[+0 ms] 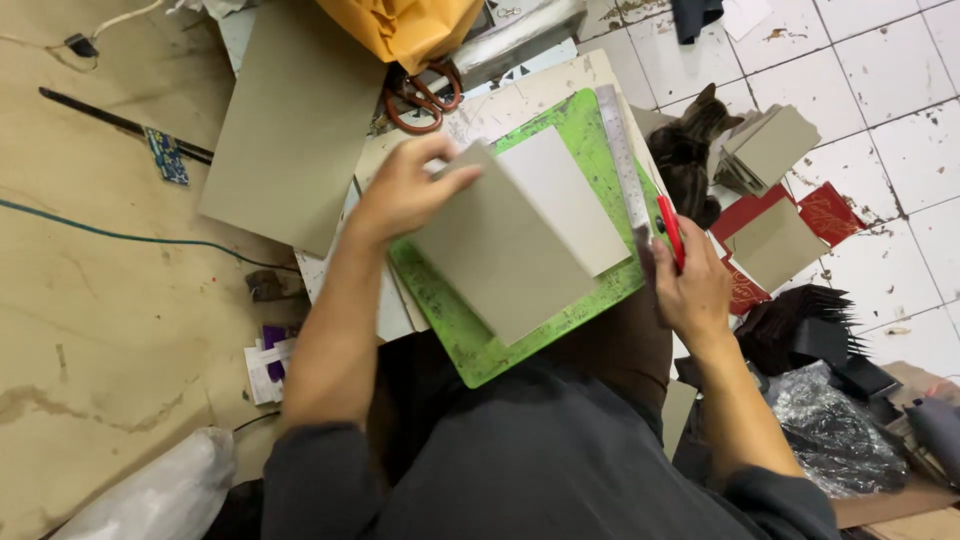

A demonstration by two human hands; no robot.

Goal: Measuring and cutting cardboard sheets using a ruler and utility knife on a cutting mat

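- Holding a grey cardboard sheet (500,255), the left hand (405,185) pinches its upper corner between thumb and fingers.
- The sheet lies tilted over a green cutting mat (470,345) that rests on the person's lap, and it partly covers a paler sheet (575,205).
- The right hand (690,285) is closed around a red utility knife (670,230), just beside the right edge of the mat.
- A metal ruler (622,155) lies along that same edge, near the knife.
- Orange-handled scissors (420,95) lie above the mat, and a stack of grey boards (765,150) sits on the tiled floor (880,70).
- A cat (690,150) sits between the ruler and the stack.
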